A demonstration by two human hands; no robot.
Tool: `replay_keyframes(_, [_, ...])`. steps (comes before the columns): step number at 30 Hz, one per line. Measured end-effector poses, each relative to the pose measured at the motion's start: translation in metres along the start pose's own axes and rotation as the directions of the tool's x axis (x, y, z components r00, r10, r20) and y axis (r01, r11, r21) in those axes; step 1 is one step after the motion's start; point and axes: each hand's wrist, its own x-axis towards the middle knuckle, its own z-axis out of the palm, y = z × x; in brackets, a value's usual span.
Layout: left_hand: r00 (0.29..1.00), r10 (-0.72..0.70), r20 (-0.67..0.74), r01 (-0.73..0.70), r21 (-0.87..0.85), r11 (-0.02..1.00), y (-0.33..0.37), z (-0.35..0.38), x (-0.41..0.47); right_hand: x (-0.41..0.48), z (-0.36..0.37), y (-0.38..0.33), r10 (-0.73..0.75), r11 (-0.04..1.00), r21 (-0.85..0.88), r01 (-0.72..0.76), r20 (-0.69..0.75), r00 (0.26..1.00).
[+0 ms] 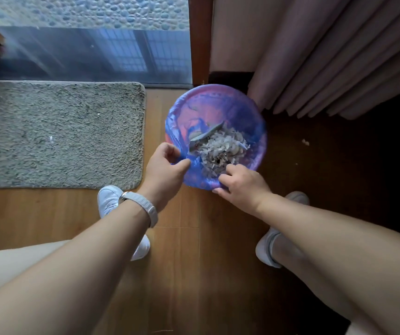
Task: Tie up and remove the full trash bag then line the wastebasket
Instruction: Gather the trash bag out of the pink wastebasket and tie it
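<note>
your left hand (167, 165) pinching the blue trash bag (239, 112) at the wastebasket (214, 87) near-left rim, your right hand (241, 187) clenched on the bag's near edge, shredded paper (220, 148) inside, grey rug (61, 134) left, curtain (327, 56) far right

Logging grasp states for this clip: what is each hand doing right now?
Left hand: pinches the blue trash bag at its left edge.
Right hand: grips the same bag's near edge.
</note>
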Motion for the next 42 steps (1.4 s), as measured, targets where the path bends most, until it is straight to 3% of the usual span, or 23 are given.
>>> replay_keyframes(6, [1.000, -0.015, -0.008, 0.016, 0.162, 0.987, 0.000, -0.019, 0.013, 0.005, 0.000, -0.003, 0.000, 1.000, 0.000, 0.000, -0.045, 0.999])
replay_keyframes(10, [0.941, -0.336, 0.037, 0.338, -0.065, 0.939, 0.012, -0.028, 0.028, 0.009, -0.001, -0.005, -0.028, 0.999, -0.018, 0.026, -0.103, 0.994])
replay_keyframes(14, [0.813, -0.521, 0.260, 0.525, 0.061, 0.849, 0.027, -0.030, 0.023, 0.014, 0.001, -0.011, -0.140, 0.990, -0.051, 0.134, -0.137, 0.981])
replay_keyframes(17, [0.776, -0.513, 0.367, 0.453, 0.242, 0.858, 0.026, -0.030, 0.015, 0.020, 0.005, -0.019, -0.133, 0.991, 0.006, 0.135, -0.127, 0.983])
replay_keyframes(19, [0.776, -0.503, 0.381, 0.460, 0.205, 0.864, 0.021, -0.024, 0.008, 0.024, 0.008, -0.025, -0.071, 0.994, 0.077, 0.081, -0.127, 0.989])
replay_keyframes(22, [0.836, -0.437, 0.333, 0.434, 0.088, 0.897, 0.017, -0.016, 0.005, 0.030, 0.006, -0.030, 0.012, 0.986, 0.168, 0.009, -0.128, 0.992])
replay_keyframes(27, [0.911, -0.322, 0.258, 0.340, -0.029, 0.940, 0.025, -0.020, 0.013, 0.034, -0.008, -0.039, 0.039, 0.960, 0.278, 0.034, -0.251, 0.967])
replay_keyframes(30, [0.917, -0.283, 0.281, 0.294, 0.000, 0.956, 0.027, -0.021, 0.012, 0.035, -0.018, -0.045, 0.047, 0.940, 0.340, 0.042, -0.249, 0.967])
replay_keyframes(34, [0.946, -0.276, 0.169, 0.270, 0.058, 0.961, 0.023, -0.017, 0.016, 0.031, -0.024, -0.033, 0.024, 0.952, 0.304, 0.043, -0.212, 0.977])
replay_keyframes(36, [0.962, -0.254, 0.105, 0.245, 0.088, 0.965, 0.022, -0.019, 0.023, 0.029, -0.026, -0.014, 0.120, 0.959, 0.280, -0.049, -0.242, 0.963])
replay_keyframes(39, [0.972, -0.230, 0.038, 0.223, 0.129, 0.966, 0.017, -0.026, 0.032, 0.029, -0.025, 0.022, 0.422, 0.881, 0.343, -0.326, -0.258, 0.869])
replay_keyframes(42, [0.971, -0.238, 0.010, 0.230, 0.208, 0.951, 0.010, -0.032, 0.033, 0.031, -0.019, 0.051, 0.608, 0.743, 0.423, -0.518, -0.104, 0.787])
